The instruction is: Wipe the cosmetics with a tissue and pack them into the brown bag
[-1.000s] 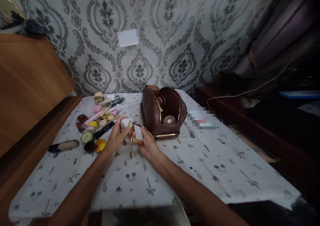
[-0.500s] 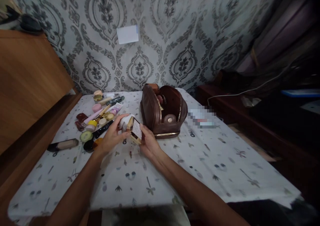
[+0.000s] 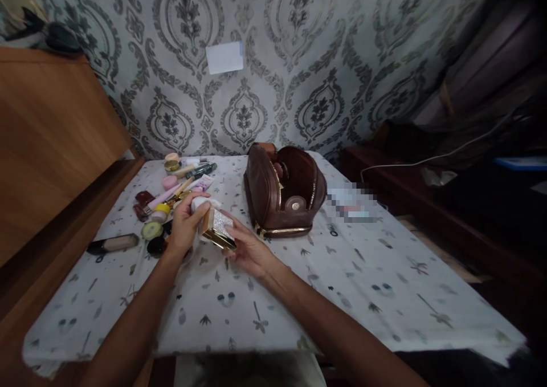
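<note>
Between my two hands is a gold makeup case (image 3: pixel 221 224) with a glittery silver top, tilted above the table. My right hand (image 3: pixel 253 251) grips its right end, with fingers on the glittery face. My left hand (image 3: pixel 183 226) is closed around a soft white piece, like a wipe or tissue (image 3: pixel 199 203), pressed against the case's left side. To the right of the hands stands a brown leather cosmetic bag (image 3: pixel 261 196), unzipped, with a few items partly visible inside.
Left of the hands lie several cosmetics, among them a yellow-lidded jar (image 3: pixel 160 211), a green round container (image 3: pixel 151 230), a foundation tube (image 3: pixel 117 243) and a purple-white tube (image 3: pixel 204 183). A wooden cabinet (image 3: pixel 55 102) borders the left. Beyond the bag lies a blurred-out item (image 3: pixel 352 202).
Both hands have shifted slightly left with the gold case, which has turned so its glittery top faces up more. The white piece is now against its left side. The view has shifted a little.
</note>
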Motion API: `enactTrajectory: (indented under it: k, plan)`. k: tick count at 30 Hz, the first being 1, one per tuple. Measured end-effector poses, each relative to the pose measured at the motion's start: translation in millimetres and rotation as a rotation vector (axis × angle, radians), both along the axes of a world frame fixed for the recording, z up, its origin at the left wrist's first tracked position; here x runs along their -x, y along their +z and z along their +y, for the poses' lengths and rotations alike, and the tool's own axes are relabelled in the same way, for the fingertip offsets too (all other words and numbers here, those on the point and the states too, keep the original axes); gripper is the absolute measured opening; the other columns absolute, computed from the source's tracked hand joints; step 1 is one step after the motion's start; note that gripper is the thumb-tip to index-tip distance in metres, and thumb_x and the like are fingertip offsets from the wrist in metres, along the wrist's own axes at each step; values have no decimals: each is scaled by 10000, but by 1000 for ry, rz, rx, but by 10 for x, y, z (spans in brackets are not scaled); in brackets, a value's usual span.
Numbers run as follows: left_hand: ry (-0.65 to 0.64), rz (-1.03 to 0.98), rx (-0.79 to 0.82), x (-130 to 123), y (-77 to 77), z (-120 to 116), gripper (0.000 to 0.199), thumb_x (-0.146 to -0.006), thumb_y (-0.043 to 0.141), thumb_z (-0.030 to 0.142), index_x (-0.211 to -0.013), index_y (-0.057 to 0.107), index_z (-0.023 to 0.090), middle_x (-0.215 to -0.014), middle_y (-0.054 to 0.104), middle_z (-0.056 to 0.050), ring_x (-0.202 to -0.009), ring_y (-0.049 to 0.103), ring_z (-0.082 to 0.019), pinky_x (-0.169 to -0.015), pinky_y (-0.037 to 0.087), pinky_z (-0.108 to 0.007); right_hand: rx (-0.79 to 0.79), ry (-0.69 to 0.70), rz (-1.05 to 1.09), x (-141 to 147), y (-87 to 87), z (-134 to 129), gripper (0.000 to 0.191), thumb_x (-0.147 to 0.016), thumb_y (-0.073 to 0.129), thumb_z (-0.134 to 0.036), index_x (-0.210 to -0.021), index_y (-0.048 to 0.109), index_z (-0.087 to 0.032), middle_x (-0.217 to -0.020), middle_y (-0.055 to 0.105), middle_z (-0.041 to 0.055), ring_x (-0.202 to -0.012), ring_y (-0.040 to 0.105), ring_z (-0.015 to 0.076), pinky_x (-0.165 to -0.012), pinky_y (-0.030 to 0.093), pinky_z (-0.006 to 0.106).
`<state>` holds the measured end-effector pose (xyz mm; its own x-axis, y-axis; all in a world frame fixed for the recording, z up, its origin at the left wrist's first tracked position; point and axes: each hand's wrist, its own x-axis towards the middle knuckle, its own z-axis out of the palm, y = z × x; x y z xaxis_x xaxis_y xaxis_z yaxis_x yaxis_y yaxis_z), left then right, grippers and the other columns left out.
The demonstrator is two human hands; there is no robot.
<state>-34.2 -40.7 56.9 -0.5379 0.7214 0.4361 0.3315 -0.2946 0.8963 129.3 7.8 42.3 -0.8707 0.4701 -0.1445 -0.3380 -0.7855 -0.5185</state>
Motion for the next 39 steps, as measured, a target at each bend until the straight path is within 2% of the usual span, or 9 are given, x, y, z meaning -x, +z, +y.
enactTrajectory:
  k: [6, 11, 14, 18, 22, 26, 32, 36, 39]
  plan:
    - [-76, -18, 20, -39, 30, -24, 355, -834, 660, 510, -1008, 711, 205, -1030, 674, -52, -885, 630, -195, -783, 509, -293, 0, -16, 30, 17, -40, 12, 383, -681, 845, -208, -1010, 650, -237, -795, 715, -60, -619, 629, 96, -431, 419, 157]
    - [-367, -51, 12, -26, 57, -74, 669, -768, 663, 653, -1277, 623, 220, -1221, 644, -86, -1102, 599, -271, -949, 477, -351, 71, -110, 30, 42, -60, 48, 384, -685, 845, -175, -1001, 639, -247, -887, 747, -51, -699, 679, 110, -560, 524, 192]
    - [-448, -68, 45, -20, 83, -81, 727, -706, 779, 553, -1333, 583, 239, -1241, 642, -76, -1100, 604, -264, -941, 481, -337, 93, -150, 32, 56, -67, 53, 407, -686, 846, -161, -1024, 639, -253, -938, 754, -43, -723, 689, 111, -610, 550, 209]
    - [-351, -88, 66, -18, 110, -62, 541, -723, 804, 391, -1214, 666, 211, -1096, 682, -64, -1005, 629, -230, -876, 498, -306, 62, -184, 14, 76, -96, 57, 372, -716, 839, -199, -1033, 650, -243, -925, 751, -28, -718, 679, 107, -563, 535, 189]
    - [-220, -105, 48, 7, 93, -33, 411, -719, 800, 338, -1097, 710, 202, -972, 693, -35, -914, 633, -202, -807, 495, -277, 82, -190, 14, 85, -141, 87, 268, -733, 834, -294, -897, 643, -201, -762, 727, -19, -622, 646, 101, -540, 530, 188]
    - [-91, -68, 27, 15, 55, -8, 344, -714, 794, 315, -1027, 720, 196, -962, 698, -28, -902, 626, -194, -789, 481, -267, 63, -151, 18, 64, -165, 109, 296, -679, 863, -245, -799, 599, -186, -682, 705, -29, -579, 640, 100, -569, 548, 208]
    - [70, 41, 6, -27, 48, -1, 260, -736, 767, 310, -957, 715, 184, -966, 706, -36, -899, 625, -202, -806, 473, -287, 24, -84, -3, 32, -117, 82, 360, -703, 838, -209, -994, 625, -208, -774, 754, -6, -575, 682, 117, -494, 512, 181]
    - [50, 107, 18, -67, 83, -29, 265, -789, 712, 356, -999, 716, 196, -996, 708, -46, -940, 631, -223, -854, 482, -319, 36, -61, 19, 26, -95, 75, 389, -717, 823, -183, -1035, 606, -237, -803, 757, -17, -589, 693, 126, -487, 513, 185]
    - [-108, 126, 43, -89, 91, -51, 420, -764, 728, 402, -1131, 691, 203, -1114, 689, -65, -1038, 619, -248, -920, 485, -341, 68, -113, 18, 39, -119, 86, 357, -718, 822, -169, -989, 595, -223, -828, 759, -7, -639, 709, 140, -520, 535, 202]
